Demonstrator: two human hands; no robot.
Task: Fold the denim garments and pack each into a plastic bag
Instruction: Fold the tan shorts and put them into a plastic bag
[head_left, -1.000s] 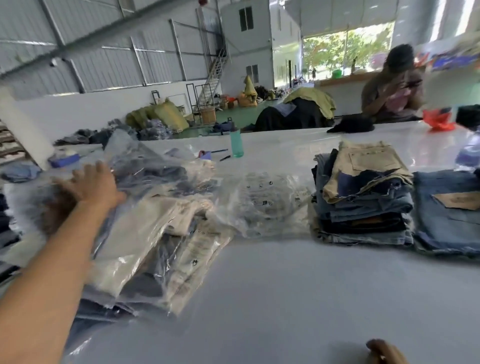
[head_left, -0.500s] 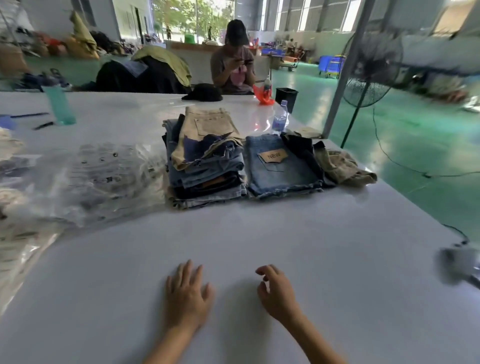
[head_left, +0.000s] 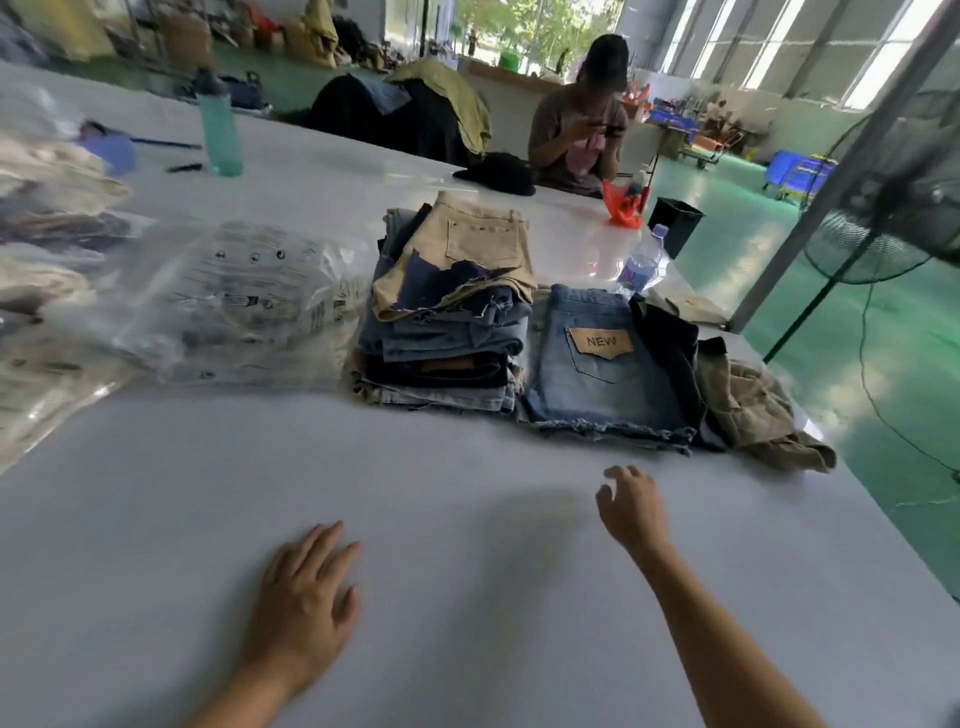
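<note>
Both hands are low over the near part of the white bench (head_left: 467, 519), holding nothing. The left hand (head_left: 304, 597) lies palm down with its fingers straight and slightly spread, its grip apart and flat on the surface. The right hand (head_left: 631, 512) is raised a little with the fingers loosely curled and the thumb out — its grip is also apart, with nothing in it. Beyond the right hand, well clear of its fingertips, lie the light-blue denim shorts (head_left: 602, 379) with a tan patch reading "NEW" (head_left: 601, 343), flat on the bench with the frayed hem toward the person. Just left of them, touching, stands the stack of folded denim garments (head_left: 441, 338), topped by a tan pair with a dark blue scrap across it. To the right of the blue shorts, dark fabric (head_left: 670, 343) overlaps their edge, and a crumpled khaki garment (head_left: 758, 410) lies near the bench's right edge. Left of the stack rests a pile of clear plastic bags (head_left: 244, 301) with printed markings, well apart from the left hand, and further left are bagged garments (head_left: 47, 218), blurred. Behind — at the far side — stand a teal bottle (head_left: 219, 124) and a clear water bottle (head_left: 641, 267), and a seated person (head_left: 582, 130) is at the far edge.
</note>
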